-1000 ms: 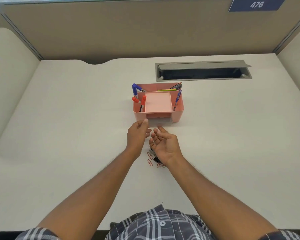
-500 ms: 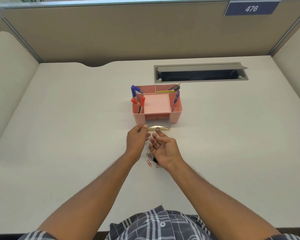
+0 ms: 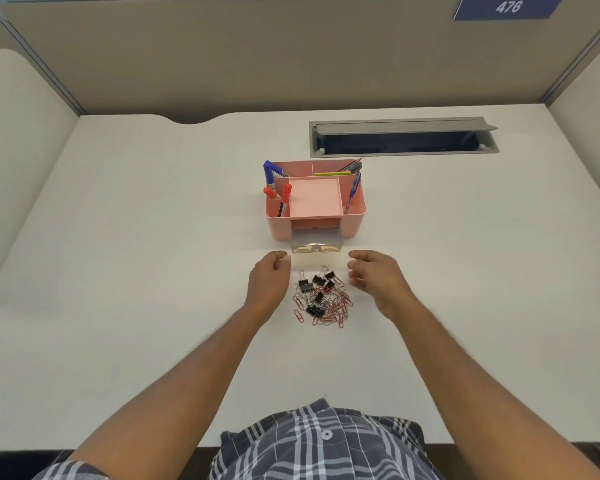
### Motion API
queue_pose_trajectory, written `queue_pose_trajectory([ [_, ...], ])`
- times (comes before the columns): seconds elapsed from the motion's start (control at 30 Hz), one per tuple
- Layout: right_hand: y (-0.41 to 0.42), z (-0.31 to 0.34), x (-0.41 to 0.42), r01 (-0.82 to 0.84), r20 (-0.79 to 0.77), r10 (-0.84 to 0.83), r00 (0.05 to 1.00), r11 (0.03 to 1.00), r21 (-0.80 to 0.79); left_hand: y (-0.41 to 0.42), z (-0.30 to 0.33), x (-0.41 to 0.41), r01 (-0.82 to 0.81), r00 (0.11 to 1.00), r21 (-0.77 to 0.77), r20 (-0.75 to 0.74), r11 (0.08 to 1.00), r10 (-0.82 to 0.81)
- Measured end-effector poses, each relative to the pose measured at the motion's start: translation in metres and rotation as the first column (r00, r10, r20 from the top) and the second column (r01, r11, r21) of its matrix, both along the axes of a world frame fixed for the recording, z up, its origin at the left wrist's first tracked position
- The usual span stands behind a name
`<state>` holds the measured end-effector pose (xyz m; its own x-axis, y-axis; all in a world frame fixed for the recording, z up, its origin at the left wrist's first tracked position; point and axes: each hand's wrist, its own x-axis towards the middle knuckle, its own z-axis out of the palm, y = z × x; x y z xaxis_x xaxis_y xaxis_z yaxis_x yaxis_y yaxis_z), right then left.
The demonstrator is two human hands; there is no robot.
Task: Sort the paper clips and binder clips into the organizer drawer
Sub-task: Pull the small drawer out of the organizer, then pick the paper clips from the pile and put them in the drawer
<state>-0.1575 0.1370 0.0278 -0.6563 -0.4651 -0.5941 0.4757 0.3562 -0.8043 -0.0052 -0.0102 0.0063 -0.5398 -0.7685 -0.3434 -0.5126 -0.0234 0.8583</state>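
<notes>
Cubicle walls in beige fabric close off the back and sides of our pale tabletop point(image 3: 118, 271), and a grey cable hatch point(image 3: 404, 136) sits open in it beyond the work.

Neither grip has hold of anything. Our left hand point(image 3: 269, 282) hovers with its fingers loosely curled toward the thumb, and our right hand point(image 3: 378, 277) is half open with its fingers spread; motion blur hides whether the tips meet.

Between the two hands, on the tabletop, lies the mixed pile: black metal binder clips point(image 3: 314, 292) tangled with red and silver wire paper clips point(image 3: 333, 308). Just beyond it stands the pink plastic desk organizer point(image 3: 355, 216), with its clear plastic drawer point(image 3: 316, 241) pulled out toward us and, as far as we can see, nothing in it yet. Red and blue markers point(image 3: 278, 194) and pencils point(image 3: 347, 169) fill the upper compartments.

We judge the step to be the first pick. The binder clips are bulky and lie on top, so we should pinch those out one at a time by the body, lifting slowly so hooked wire clips fall away. Loose outliers at the pile's left edge are easy next targets. One hand can steady the drawer, since it looks light and may slide.
</notes>
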Motion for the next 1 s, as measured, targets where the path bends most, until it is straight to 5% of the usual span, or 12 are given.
queue_pose_trajectory([
  [0.1,0.013,-0.013,-0.009,-0.149,-0.33,0.261,0.907,0.933,0.328,0.0,-0.01,0.005,0.26,0.954,-0.232,0.212,0.937,-0.212],
  [0.2,0.017,-0.023,0.001,-0.276,-0.389,0.539,0.747,0.784,0.556,0.002,-0.014,0.004,0.453,0.87,-0.317,0.362,0.833,-0.336],
  [0.5,0.007,-0.039,0.027,-0.286,-0.518,0.71,0.478,0.683,0.672,0.013,-0.023,0.009,0.551,0.823,-0.447,0.429,0.705,-0.371],
  [1.0,0.003,-0.035,0.024,-0.356,-0.48,0.729,0.488,0.668,0.653,0.017,-0.025,0.017,0.511,0.851,-0.51,0.411,0.692,-0.326],
])
